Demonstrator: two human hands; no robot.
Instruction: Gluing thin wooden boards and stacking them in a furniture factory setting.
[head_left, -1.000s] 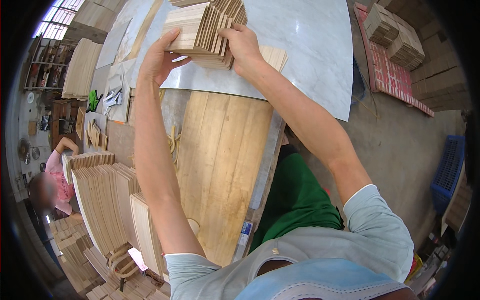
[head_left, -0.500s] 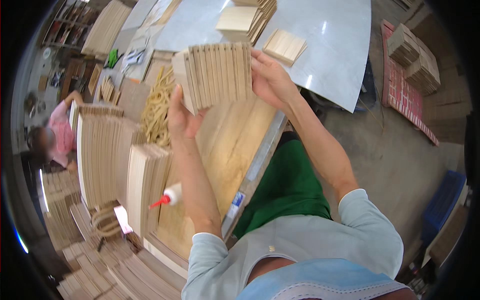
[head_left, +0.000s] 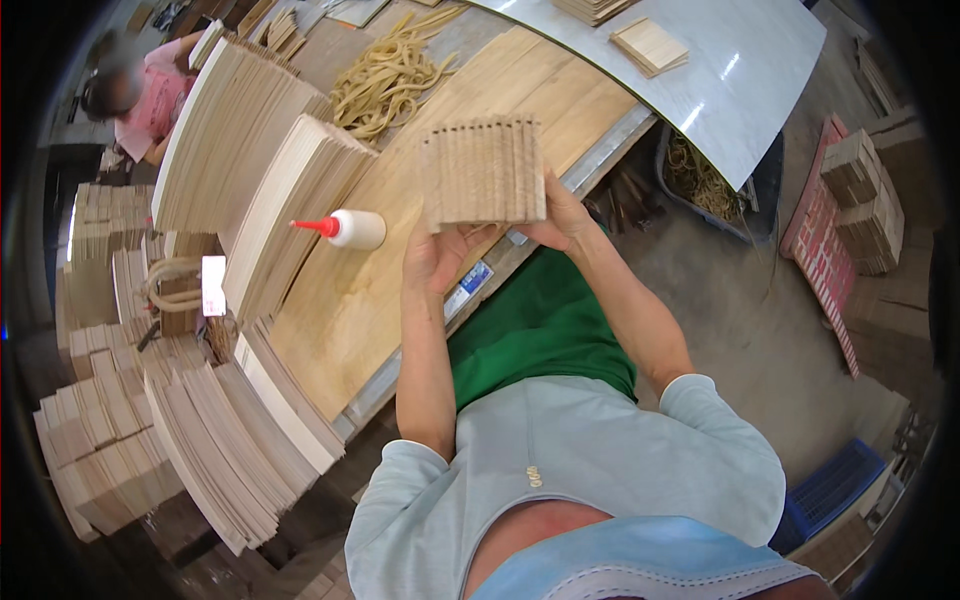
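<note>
Between my two hands is a block of thin wooden boards (head_left: 485,178), held together with a row of small dark marks along its far edge. My left hand (head_left: 438,258) supports it from below at its near left corner, fingers partly hidden beneath. At the right side, my right hand (head_left: 558,215) grips the near right corner. The block is above the wooden workbench (head_left: 420,150), close to its front edge. Left of my left hand, a white squeeze bottle (head_left: 358,230) with a red nozzle lies on its side.
Tall rows of wooden boards (head_left: 290,205) line the bench's left side. A heap of tan bands (head_left: 385,80) lies behind. At far right stand a grey metal sheet (head_left: 700,70) with a small board stack (head_left: 650,47), and a red pallet (head_left: 815,230). A person in pink (head_left: 155,95) works at left.
Both hands have brought the block of boards nearer my body and lower. The left hand has shifted from its side to beneath it. The view has turned, showing more of the bench's near left.
</note>
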